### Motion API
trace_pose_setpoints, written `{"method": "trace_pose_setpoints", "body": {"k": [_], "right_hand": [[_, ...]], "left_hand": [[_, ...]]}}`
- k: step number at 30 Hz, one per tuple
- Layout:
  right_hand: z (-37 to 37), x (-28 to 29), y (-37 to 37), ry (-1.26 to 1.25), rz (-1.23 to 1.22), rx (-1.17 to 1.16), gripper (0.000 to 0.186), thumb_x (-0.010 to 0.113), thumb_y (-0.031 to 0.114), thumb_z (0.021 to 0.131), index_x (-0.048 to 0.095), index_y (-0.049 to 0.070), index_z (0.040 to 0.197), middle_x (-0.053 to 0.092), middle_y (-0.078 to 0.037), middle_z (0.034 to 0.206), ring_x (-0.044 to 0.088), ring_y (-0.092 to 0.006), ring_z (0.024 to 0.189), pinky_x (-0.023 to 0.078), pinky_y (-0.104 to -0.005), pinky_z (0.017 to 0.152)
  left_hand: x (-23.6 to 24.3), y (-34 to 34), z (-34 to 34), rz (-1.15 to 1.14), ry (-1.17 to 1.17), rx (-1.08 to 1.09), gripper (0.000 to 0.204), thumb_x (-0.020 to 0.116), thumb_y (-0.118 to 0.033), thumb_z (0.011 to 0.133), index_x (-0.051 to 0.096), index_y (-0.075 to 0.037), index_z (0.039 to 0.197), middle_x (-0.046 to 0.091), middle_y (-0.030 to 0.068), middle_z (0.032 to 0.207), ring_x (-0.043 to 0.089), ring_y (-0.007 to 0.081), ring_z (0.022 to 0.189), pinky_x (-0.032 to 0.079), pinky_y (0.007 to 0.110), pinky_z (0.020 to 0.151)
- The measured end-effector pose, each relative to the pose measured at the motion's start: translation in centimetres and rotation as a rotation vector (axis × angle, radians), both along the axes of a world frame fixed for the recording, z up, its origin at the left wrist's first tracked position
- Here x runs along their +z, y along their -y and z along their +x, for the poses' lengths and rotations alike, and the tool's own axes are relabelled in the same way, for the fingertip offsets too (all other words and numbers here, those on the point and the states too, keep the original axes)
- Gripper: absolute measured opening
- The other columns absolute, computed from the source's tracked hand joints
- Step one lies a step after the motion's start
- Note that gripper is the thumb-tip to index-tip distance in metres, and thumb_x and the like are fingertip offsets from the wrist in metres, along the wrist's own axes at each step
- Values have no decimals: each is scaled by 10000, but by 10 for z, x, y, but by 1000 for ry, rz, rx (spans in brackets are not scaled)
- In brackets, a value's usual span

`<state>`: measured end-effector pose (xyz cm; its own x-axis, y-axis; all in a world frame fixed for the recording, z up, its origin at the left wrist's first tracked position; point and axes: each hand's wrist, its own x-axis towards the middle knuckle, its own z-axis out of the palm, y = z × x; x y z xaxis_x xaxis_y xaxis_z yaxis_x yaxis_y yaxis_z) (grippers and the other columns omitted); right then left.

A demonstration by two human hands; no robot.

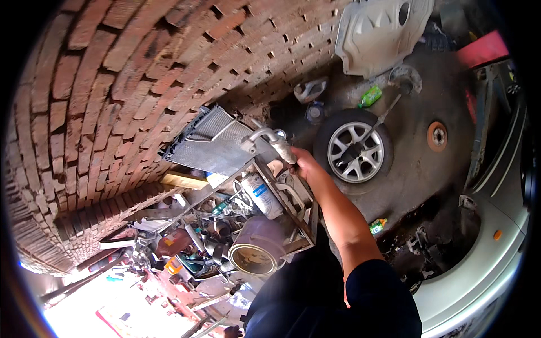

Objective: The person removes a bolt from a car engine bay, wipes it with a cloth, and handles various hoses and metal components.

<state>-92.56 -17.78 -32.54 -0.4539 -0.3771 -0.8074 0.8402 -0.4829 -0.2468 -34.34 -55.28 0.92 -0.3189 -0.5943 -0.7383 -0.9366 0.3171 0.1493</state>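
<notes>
My right hand (303,164) reaches out over a metal-framed rack (307,234). Its fingers are closed round the near end of a grey metal cylinder with a bent pipe (283,150), whose exact kind I cannot make out. The pipe end lies over a finned radiator (220,143) that leans against the brick wall. Below the hand, a white and blue can (261,194) lies tilted in the rack, beside a large purplish open tin (256,248). At the lower edge, a small dark shape (232,332) may be my left hand; its fingers are not distinguishable.
Mixed scrap parts (197,242) crowd the lower left along the brick wall (141,73). Right of my hand, an alloy wheel with tyre (369,156) lies on the floor. Beyond it are a green bottle (370,96) and rusty disc (437,137). A pale car (479,281) stands lower right.
</notes>
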Motion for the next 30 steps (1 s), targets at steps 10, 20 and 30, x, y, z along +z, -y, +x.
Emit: {"method": "trace_pose_setpoints", "body": {"k": [10, 20, 30], "right_hand": [[79, 193, -20, -573, 451, -809, 184, 673, 177, 1013, 569, 100, 1144, 616, -18, 866, 640, -146, 732, 548, -300, 679], [246, 389, -6, -818, 192, -1051, 259, 697, 318, 1020, 554, 109, 967, 590, -37, 805, 596, -188, 744, 540, -371, 714], [529, 430, 132, -939, 542, -1146, 181, 654, 160, 1007, 540, 61, 1106, 648, -81, 962, 654, -190, 874, 562, -386, 822]], "left_hand": [[-24, 31, -83, -204, -952, -794, 86, 695, -98, 877, 688, -38, 939, 643, 99, 791, 620, 236, 739, 513, 383, 662], [67, -64, -230, 834, -1045, -465, 632, 738, -410, 980, 554, 84, 1329, 694, 122, 1031, 656, 171, 908, 531, 322, 835], [82, -48, -150, 1563, -650, -79, 528, 674, -418, 1017, 552, -55, 1381, 676, 150, 1266, 664, 296, 1117, 520, 443, 1005]]}}
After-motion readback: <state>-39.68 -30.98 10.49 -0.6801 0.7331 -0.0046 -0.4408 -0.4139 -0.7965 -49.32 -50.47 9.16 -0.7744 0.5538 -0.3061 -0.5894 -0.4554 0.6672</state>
